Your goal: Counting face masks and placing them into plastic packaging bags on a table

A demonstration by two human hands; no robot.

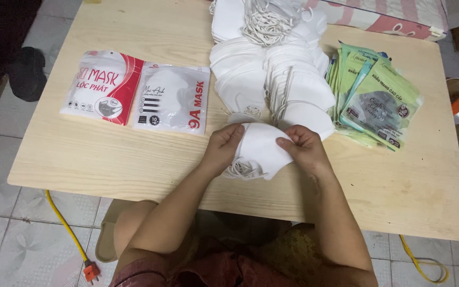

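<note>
Centrally, just below the middle of the frame, a small stack of white face masks (261, 149), pinched between both hands above the pale wooden tabletop (107, 154). Left hand (223, 148) closed on the stack's left edge, thumb on top and fingers curled beneath; right hand (303, 146) closed on its right edge, fingertips pressed onto the top mask. Loose white ear loops (241, 170) hanging out from under the stack at its lower left, down onto the wood. Directly above the hands, reaching to the top edge of the frame, a large heap of loose white masks (269, 69), overlapped in rows, with a tangle of ear loops on top near the upper centre. No box or tray around that heap; masks straight on the tabletop. To the upper right, a fanned pile of flat green pouches (378, 98), each with a clear window and a dark mask shape inside, touching the right side of the white heap. To the upper left, two sealed flat packs side by side and well apart from the hands: a red-and-white pack (102, 86) with a small grey mask picture, and just to its right, a clear pack (172, 98) showing white masks inside, with red lettering down its right edge. At lower left, below the tabletop edge, a yellow cable (65, 223) with an orange plug on the tiled floor (6, 239).
</note>
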